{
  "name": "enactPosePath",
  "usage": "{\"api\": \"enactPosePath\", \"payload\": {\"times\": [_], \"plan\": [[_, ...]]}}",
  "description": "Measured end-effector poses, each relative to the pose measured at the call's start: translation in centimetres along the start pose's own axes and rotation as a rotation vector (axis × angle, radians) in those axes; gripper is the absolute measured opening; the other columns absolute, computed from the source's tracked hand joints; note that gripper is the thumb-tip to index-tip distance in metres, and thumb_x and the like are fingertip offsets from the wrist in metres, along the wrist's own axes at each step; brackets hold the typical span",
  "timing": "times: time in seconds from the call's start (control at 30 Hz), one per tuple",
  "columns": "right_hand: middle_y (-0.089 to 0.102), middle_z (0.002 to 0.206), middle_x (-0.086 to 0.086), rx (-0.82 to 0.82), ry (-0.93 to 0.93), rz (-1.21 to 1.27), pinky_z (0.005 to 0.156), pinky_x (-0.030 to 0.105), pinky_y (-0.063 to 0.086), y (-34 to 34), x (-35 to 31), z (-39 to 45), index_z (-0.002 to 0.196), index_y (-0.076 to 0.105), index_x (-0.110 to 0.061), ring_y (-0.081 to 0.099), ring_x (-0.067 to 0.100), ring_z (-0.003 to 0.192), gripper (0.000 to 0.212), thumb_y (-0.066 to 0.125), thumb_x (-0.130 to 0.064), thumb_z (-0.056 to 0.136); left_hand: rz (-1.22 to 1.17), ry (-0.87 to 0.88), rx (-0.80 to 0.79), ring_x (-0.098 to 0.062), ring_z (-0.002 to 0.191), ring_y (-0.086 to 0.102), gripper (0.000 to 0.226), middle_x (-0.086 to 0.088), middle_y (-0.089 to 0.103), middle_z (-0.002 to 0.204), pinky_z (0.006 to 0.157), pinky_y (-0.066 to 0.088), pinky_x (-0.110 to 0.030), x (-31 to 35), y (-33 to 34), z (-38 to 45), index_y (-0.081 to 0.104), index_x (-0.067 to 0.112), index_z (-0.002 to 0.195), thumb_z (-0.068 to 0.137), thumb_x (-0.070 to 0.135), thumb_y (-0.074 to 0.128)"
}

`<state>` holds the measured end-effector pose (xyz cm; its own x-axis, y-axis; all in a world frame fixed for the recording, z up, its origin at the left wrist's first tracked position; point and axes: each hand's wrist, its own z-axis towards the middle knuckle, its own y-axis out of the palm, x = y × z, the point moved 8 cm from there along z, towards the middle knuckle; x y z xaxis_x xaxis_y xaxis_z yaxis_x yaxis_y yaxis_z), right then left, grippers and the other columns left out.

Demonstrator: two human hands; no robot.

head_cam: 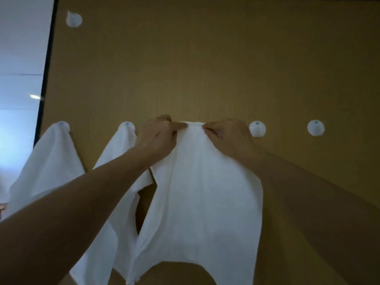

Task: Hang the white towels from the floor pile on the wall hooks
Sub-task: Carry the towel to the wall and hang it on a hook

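Your two bare forearms reached up from the lower corners toward the wall (205,58), a flat, matte tan panel. Between them hung the towel (201,192), thin white cloth falling in soft vertical folds, its lower edge arched and uneven. Your left hand (158,138) pinched the towel's top edge, forefinger laid along the gathered hem; your right hand (226,136) gripped the same hem from the other side, fingers curled into the cloth. The bunched top sat pressed against the wall in line with the hook row; whatever hook lay under it was hidden.

To the left, a second towel (119,161) draped in a cone from a round white hook (128,124), partly behind your left arm. Further left, a third towel (49,159) hung the same way beside the wall's dark edge. To the right, two bare hooks (257,128), glossy white knobs, stood well apart from each other. One more knob (74,19) sat high at the upper left.
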<state>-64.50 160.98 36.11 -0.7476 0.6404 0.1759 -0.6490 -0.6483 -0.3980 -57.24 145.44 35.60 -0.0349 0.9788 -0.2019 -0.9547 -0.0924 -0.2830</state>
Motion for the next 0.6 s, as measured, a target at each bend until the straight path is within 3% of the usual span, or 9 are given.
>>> {"api": "enactPosePath", "payload": {"times": [0.1, 0.2, 0.3, 0.4, 0.47, 0.6], "plan": [[0.07, 0.118, -0.008, 0.017, 0.095, 0.102, 0.095, 0.036, 0.048, 1.2, 1.9, 2.2, 0.115, 0.072, -0.027, 0.063, 0.016, 0.113, 0.027, 0.055, -0.032, 0.096, -0.017, 0.001, 0.031, -0.02, 0.072, 0.052, 0.038, -0.001, 0.055, 0.088, 0.061, 0.037, -0.03, -1.2, 2.3, 2.3, 0.062, 0.033, 0.127, 0.097, 0.018, 0.045], [0.072, 0.111, -0.014, -0.009, 0.2, 0.313, 0.097, 0.034, 0.048, 2.4, 3.2, 2.8, 0.106, 0.077, -0.028, 0.063, 0.007, 0.109, 0.022, 0.061, -0.029, 0.091, -0.065, -0.035, 0.06, -0.017, 0.073, 0.051, 0.036, -0.001, 0.06, 0.09, 0.064, 0.035, -0.028, -1.8, 4.1, 2.8, 0.064, 0.03, 0.126, 0.097, 0.018, 0.045], [0.073, 0.099, -0.018, -0.029, 0.285, 0.5, 0.095, 0.035, 0.051, 3.6, 4.4, 2.8, 0.094, 0.079, -0.032, 0.064, 0.001, 0.1, 0.017, 0.064, -0.03, 0.085, -0.171, -0.07, 0.059, -0.02, 0.088, 0.061, 0.034, -0.004, 0.069, 0.106, 0.078, 0.048, -0.034, -1.6, 6.0, 2.3, 0.064, 0.025, 0.124, 0.097, 0.019, 0.044], [0.073, 0.093, -0.02, -0.079, 0.303, 0.604, 0.092, 0.037, 0.054, 4.8, 4.4, 2.3, 0.087, 0.079, -0.037, 0.066, 0.001, 0.095, 0.014, 0.065, -0.033, 0.085, -0.267, -0.129, 0.115, -0.02, 0.102, 0.063, 0.032, -0.002, 0.068, 0.117, 0.089, 0.046, -0.03, -1.1, 6.3, 1.7, 0.066, 0.018, 0.121, 0.095, 0.017, 0.047], [0.075, 0.091, -0.015, -0.087, 0.304, 0.649, 0.091, 0.04, 0.055, 5.7, 4.0, 1.9, 0.084, 0.078, -0.038, 0.068, 0.006, 0.093, 0.015, 0.064, -0.037, 0.087, -0.353, -0.209, 0.112, -0.017, 0.1, 0.063, 0.029, 0.0, 0.068, 0.116, 0.084, 0.044, -0.023, -1.1, 6.8, 1.2, 0.066, 0.018, 0.118, 0.094, 0.02, 0.05], [0.075, 0.081, -0.006, -0.079, 0.306, 0.747, 0.08, 0.037, 0.056, 6.3, 3.4, 0.9, 0.081, 0.078, -0.032, 0.07, 0.01, 0.082, 0.024, 0.059, -0.047, 0.086, -0.51, -0.314, 0.034, -0.008, 0.078, 0.061, 0.024, 0.006, 0.068, 0.093, 0.062, 0.041, -0.02, -0.7, 8.2, 0.5, 0.068, 0.02, 0.107, 0.094, 0.029, 0.05]]}}
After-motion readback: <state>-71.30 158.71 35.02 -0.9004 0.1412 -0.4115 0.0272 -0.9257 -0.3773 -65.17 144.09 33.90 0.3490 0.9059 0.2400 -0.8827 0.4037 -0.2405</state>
